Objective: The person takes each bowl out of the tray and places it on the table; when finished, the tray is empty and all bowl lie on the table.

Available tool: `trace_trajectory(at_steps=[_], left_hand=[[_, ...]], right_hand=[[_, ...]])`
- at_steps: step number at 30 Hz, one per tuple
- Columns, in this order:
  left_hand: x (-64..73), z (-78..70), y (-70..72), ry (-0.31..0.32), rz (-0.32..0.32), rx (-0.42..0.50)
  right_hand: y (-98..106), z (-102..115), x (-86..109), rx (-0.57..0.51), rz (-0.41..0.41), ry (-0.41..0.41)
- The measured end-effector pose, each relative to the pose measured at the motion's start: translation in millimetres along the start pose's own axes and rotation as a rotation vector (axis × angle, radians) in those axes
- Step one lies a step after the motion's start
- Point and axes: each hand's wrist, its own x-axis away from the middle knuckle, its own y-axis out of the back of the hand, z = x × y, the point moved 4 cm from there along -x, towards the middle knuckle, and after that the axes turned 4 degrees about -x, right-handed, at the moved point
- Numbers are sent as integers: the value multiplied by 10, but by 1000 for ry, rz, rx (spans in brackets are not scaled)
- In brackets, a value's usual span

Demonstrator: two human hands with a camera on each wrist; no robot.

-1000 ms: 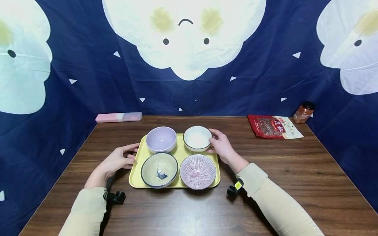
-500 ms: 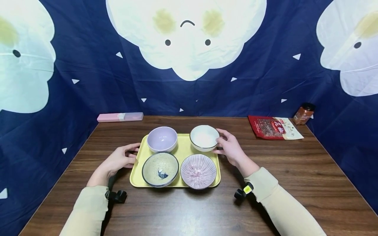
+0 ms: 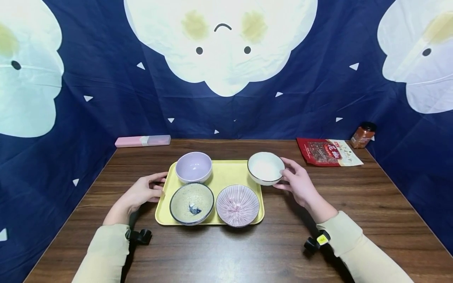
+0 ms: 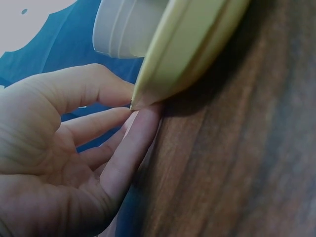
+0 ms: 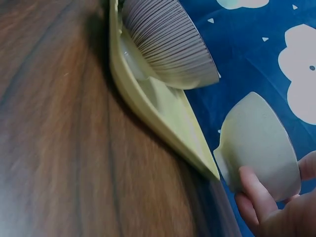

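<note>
A white bowl [image 3: 265, 168] with a dark rim is gripped at its right side by my right hand [image 3: 299, 184]. In the right wrist view the bowl [image 5: 259, 143] hangs past the tray's corner, fingers on its outer wall and rim. My left hand [image 3: 141, 192] pinches the left edge of the yellow tray [image 3: 226, 175]; the left wrist view has the fingertips [image 4: 148, 116] right at the tray rim [image 4: 153, 74]. On the tray sit a lilac bowl [image 3: 193, 167], a speckled bowl [image 3: 187, 196] with a blue fish, and a striped bowl [image 3: 237, 202].
A pink case [image 3: 141, 141] lies at the table's back left. At the back right are a red and white spice packet [image 3: 323, 152] and a jar [image 3: 363, 135] with a black lid. A blue cloth [image 3: 226, 112] with cloud prints hangs behind the wooden table [image 3: 212, 255].
My right hand has carried the white bowl rightward, from over the tray's back right area to across its right edge. The left hand, the tray and the other bowls have stayed in place.
</note>
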Motion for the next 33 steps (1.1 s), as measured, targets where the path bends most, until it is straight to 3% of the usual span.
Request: trace_trajectory(at_steps=[18,25,33], left_hand=[[28,-2,-14,20,-3,3],[17,0,-15,20,-2,7],[18,-6,-8,12,2,9]], right_hand=[[531,-46,259,53,-18,-41],[656,-101,283,49,-43,-33],[675,-85,285,52,-15,-49]])
